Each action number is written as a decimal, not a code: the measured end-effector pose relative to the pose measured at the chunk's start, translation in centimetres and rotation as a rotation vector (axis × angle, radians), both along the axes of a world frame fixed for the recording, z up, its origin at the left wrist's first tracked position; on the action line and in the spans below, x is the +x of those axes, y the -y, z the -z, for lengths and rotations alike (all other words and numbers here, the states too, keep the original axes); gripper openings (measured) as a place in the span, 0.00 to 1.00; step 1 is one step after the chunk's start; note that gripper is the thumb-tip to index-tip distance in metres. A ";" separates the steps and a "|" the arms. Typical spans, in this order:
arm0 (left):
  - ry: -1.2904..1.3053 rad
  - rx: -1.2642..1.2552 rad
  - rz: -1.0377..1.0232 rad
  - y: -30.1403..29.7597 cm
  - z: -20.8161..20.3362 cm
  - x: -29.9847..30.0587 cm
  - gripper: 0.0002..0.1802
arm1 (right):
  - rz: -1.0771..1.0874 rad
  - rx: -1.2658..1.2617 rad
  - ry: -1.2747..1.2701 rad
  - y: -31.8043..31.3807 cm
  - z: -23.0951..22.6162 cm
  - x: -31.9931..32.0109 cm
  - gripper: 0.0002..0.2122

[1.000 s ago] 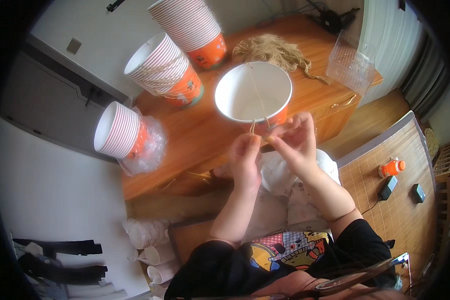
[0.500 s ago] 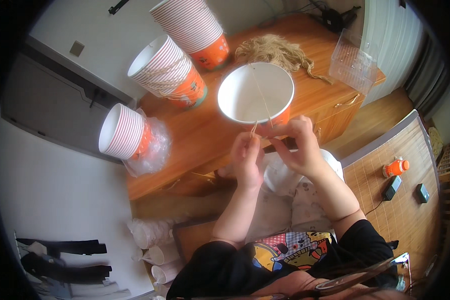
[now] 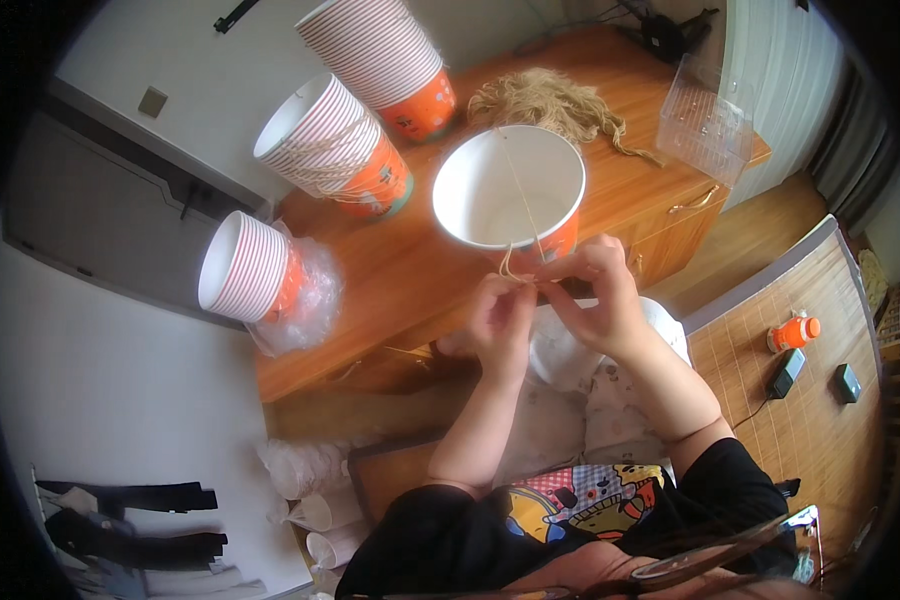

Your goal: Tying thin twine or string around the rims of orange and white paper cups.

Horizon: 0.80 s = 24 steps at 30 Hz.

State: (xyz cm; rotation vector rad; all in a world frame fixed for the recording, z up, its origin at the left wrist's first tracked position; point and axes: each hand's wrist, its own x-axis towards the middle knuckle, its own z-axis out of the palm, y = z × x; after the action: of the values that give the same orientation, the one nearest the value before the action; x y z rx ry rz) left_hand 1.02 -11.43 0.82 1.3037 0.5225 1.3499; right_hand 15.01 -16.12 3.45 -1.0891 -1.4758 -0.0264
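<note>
Fingertips of the left hand (image 3: 502,312) and right hand (image 3: 595,297) cover the twine (image 3: 515,262) where they pinch it, so any knot is hidden. The paper bucket (image 3: 510,190) hides its own base and most of its orange wall. The topmost cup stack (image 3: 375,50) is cut off by the upper frame edge.
</note>
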 end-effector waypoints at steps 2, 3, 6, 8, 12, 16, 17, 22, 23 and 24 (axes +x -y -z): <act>0.021 -0.059 0.036 0.1 0.0 -0.1 0.02 | -0.002 0.026 -0.016 -0.1 0.2 -0.1 0.21; 0.026 -0.066 0.052 0.2 -0.1 -0.2 0.02 | -0.003 0.038 -0.024 -0.2 0.2 -0.1 0.21; 0.039 -0.058 0.038 0.2 -0.2 0.0 0.02 | -0.010 0.024 0.000 0.0 0.1 0.0 0.21; 0.053 -0.065 0.032 0.3 -0.3 0.2 0.04 | -0.019 0.029 0.020 0.0 0.0 0.0 0.21; 0.083 -0.191 0.090 0.4 -0.4 0.1 0.04 | -0.040 0.012 0.039 0.2 -0.3 0.2 0.19; 0.163 -0.488 0.181 0.9 -1.6 0.4 0.02 | -0.052 -0.039 0.133 0.3 -0.2 0.8 0.16; 0.196 -0.511 0.212 0.8 -1.5 0.3 0.02 | -0.052 -0.032 0.133 0.3 -0.2 0.8 0.16; 0.244 -0.695 0.296 0.1 -1.5 0.3 0.04 | -0.084 -0.034 0.201 0.4 -0.6 1.3 0.17; 0.247 -0.711 0.298 0.1 -1.7 0.4 0.07 | -0.092 -0.015 0.211 0.4 -0.6 1.5 0.18; 0.250 -0.727 0.301 0.0 -1.9 0.6 0.11 | -0.100 0.005 0.221 0.4 -0.6 1.6 0.18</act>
State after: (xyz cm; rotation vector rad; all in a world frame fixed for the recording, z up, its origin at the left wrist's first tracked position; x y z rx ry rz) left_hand 1.62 -11.42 2.71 0.5773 0.5458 0.9195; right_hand 16.60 -16.49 4.09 -1.0320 -1.7265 -0.0824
